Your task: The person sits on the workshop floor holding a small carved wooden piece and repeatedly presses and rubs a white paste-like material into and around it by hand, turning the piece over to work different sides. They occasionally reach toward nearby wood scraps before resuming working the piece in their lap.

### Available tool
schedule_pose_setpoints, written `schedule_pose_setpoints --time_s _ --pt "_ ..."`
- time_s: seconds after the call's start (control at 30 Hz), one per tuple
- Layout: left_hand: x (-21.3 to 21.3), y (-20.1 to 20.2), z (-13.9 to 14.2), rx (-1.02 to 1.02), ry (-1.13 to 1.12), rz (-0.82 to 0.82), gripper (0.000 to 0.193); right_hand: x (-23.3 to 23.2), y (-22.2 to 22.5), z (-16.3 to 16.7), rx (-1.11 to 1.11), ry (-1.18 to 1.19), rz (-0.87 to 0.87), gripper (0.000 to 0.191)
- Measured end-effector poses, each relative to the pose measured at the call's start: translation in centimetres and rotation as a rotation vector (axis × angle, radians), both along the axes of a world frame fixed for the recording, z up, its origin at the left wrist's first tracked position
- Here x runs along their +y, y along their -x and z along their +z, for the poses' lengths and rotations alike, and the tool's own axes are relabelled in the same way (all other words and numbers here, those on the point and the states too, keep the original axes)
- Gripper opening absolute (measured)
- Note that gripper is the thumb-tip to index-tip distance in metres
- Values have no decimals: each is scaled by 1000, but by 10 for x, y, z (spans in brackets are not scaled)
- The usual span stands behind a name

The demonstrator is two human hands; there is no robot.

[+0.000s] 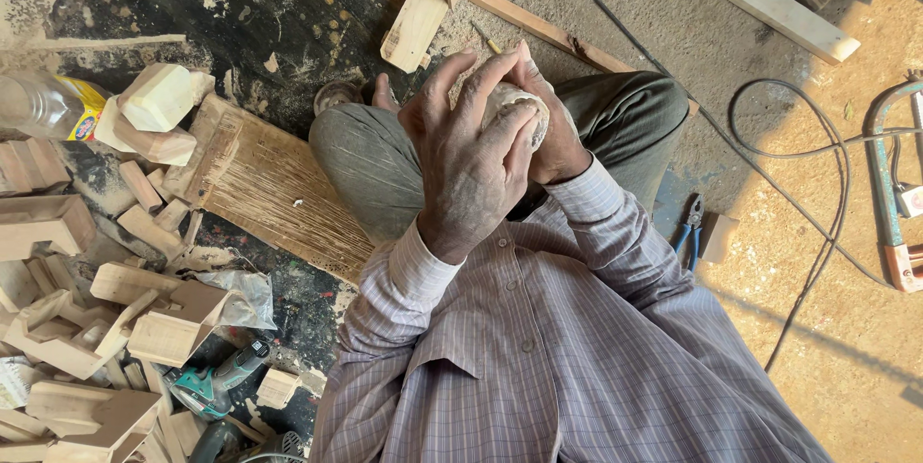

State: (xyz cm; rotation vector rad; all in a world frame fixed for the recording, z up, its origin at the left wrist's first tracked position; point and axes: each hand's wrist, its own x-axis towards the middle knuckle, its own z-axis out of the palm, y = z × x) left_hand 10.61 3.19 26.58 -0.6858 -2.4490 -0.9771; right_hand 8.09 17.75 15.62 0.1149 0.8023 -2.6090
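A small rounded piece of pale wood (pixel 519 107) is held up in front of the chest, above the bent knees, enclosed between both hands. The left hand (pixel 471 160) is wrapped over it from the near side, its fingers (pixel 505 141) curled and pressed on the pale face, while the right hand (pixel 553 131) is cupped behind it and closed round the far side; neither hand is spread. Only a small curved patch of the piece is left visible, so its full shape cannot be told; from what shows, its long axis seems to run roughly from lower left to upper right, with the exposed rounded end turned up and to the right. How far the shaping has gone is hard to judge: the visible surface looks smooth and rounded rather than sawn square, which suggests that rough forming is done and finer work is left. A heap of cut wooden blocks (pixel 87 328) is seen at the left, blue-handled pliers (pixel 688 227) on the floor at the right, and a green power tool (pixel 207 386) near the lower edge
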Motion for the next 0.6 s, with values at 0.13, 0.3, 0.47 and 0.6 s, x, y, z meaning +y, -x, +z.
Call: schedule_pose_setpoints --time_s 0.13,0.3,0.47,0.6 --pt "-9 -1 0 -124 2 -128 12 0 0 -2 -67 2 -44 49" --pt "-7 2 2 -66 14 -90 11 1 -4 11 367 -621 -60 56" --pt "-4 5 -3 -58 20 -74 11 -9 1 25 5 -115 -67 57" --pt "2 12 -12 -75 -69 -123 12 -1 -1 36 696 -891 -101 62"
